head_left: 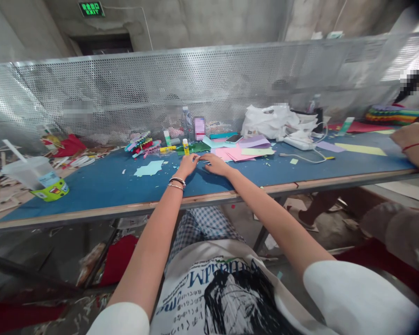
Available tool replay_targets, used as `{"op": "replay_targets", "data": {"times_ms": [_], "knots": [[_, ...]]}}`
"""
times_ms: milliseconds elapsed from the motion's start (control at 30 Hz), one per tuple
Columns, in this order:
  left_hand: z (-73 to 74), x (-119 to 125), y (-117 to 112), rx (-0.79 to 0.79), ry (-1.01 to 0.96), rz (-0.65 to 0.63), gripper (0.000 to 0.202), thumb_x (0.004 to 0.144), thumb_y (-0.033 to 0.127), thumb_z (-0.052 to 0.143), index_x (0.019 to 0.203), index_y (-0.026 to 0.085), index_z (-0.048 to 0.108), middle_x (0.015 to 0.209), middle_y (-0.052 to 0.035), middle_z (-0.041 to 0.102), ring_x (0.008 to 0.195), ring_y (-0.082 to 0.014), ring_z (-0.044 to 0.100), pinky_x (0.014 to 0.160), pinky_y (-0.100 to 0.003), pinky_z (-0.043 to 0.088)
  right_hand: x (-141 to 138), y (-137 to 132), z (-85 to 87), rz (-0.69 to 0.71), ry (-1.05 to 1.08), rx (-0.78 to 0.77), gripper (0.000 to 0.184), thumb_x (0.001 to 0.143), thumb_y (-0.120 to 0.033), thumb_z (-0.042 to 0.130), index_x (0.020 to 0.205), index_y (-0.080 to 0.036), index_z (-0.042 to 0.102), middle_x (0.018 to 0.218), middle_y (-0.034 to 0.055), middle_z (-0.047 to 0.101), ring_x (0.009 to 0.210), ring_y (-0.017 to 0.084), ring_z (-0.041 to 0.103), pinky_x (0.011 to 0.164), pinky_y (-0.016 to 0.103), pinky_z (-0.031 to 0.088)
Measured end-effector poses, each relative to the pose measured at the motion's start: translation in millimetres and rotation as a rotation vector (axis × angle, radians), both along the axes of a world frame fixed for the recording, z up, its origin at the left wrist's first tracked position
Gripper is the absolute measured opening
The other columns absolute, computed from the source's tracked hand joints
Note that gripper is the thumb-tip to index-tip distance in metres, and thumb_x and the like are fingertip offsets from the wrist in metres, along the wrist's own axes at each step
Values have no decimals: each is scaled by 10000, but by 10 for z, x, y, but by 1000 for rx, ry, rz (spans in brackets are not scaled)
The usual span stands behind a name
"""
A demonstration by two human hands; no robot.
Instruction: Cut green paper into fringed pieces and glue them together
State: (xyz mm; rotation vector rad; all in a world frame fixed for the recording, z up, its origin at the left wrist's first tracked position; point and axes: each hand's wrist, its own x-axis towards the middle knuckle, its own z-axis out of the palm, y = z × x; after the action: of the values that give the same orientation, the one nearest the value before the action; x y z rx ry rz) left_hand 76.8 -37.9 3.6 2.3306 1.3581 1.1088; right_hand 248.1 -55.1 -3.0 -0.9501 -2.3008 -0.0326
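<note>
My left hand (188, 165) is over the blue table top, its fingers bent and pinched together. Close to it, my right hand (215, 165) reaches in from the right with curled fingers. The fingertips of both hands meet around something small and pale, too tiny to make out. Just behind my left hand stands a yellow glue stick (185, 147). Pink paper sheets (226, 154) lie behind my right hand. To the left is a light blue paper piece (149, 168) with a jagged outline, flat on the table.
A plastic cup with a straw (38, 174) stands at the left. Behind the hands are a phone (199, 128), folded paper pieces (141, 143) and a white plastic bag (265, 122). A power strip (298, 142) trails a cable. At the far right is another person's hand (410, 136).
</note>
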Motion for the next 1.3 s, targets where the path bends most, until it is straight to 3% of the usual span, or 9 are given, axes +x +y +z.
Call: {"op": "replay_targets", "data": {"times_ms": [233, 400, 467, 700, 933, 1100, 1300], "knots": [[82, 3, -49, -25, -190, -30, 248, 773, 125, 534, 1017, 153, 571, 899, -64, 678, 847, -158, 622, 827, -284, 448, 5, -63, 81, -166, 64, 16, 431, 753, -119, 426, 1165, -138, 553, 1200, 100, 565, 1138, 201, 469, 1005, 360, 344], [102, 0, -106, -1, -227, -17, 264, 751, 86, 511, 998, 178, 535, 782, -23, 650, 731, -135, 599, 785, -276, 442, 70, -109, 39, -658, 32, -161, 405, 800, -252, 466, 1182, -131, 529, 1227, 168, 511, 1155, 311, 427, 940, 466, 364], [87, -16, -92, 27, -181, -7, 205, 752, 76, 486, 918, 184, 537, 771, -19, 629, 723, -131, 580, 773, -269, 432, 86, -107, 12, -746, -40, -261, 422, 800, -322, 494, 1176, -136, 536, 1240, 186, 495, 1163, 349, 417, 937, 522, 344], [31, -70, -19, 93, 8, 67, 105, 752, 115, 493, 821, 191, 516, 735, -13, 569, 671, -134, 510, 712, -268, 416, 26, -104, 4, -606, -109, -310, 462, 822, -514, 455, 1156, -209, 553, 1260, 151, 472, 1185, 340, 390, 951, 542, 309], [12, -85, -2, 84, 24, 25, 263, 732, 72, 480, 913, 184, 633, 933, -53, 670, 886, -164, 596, 854, -302, 445, -3, -109, 6, -630, -102, -286, 699, 773, -688, 404, 1228, -170, 519, 1252, 190, 470, 1190, 354, 371, 959, 531, 292], [16, -105, -1, 47, 46, 40, 308, 739, 75, 504, 964, 168, 693, 1011, -79, 691, 946, -201, 617, 906, -337, 448, -68, -59, 22, -653, -107, -265, 635, 779, -644, 450, 1148, -149, 603, 1242, 210, 471, 1191, 370, 367, 961, 539, 284], [50, -129, -4, 61, 10, 131, 309, 728, 75, 530, 947, 178, 723, 998, -60, 703, 991, -228, 612, 943, -349, 430, 2, -38, 75, -691, -38, -363, 390, 749, -431, 601, 1057, -204, 673, 1190, 158, 550, 1150, 352, 440, 917, 477, 365]]}}
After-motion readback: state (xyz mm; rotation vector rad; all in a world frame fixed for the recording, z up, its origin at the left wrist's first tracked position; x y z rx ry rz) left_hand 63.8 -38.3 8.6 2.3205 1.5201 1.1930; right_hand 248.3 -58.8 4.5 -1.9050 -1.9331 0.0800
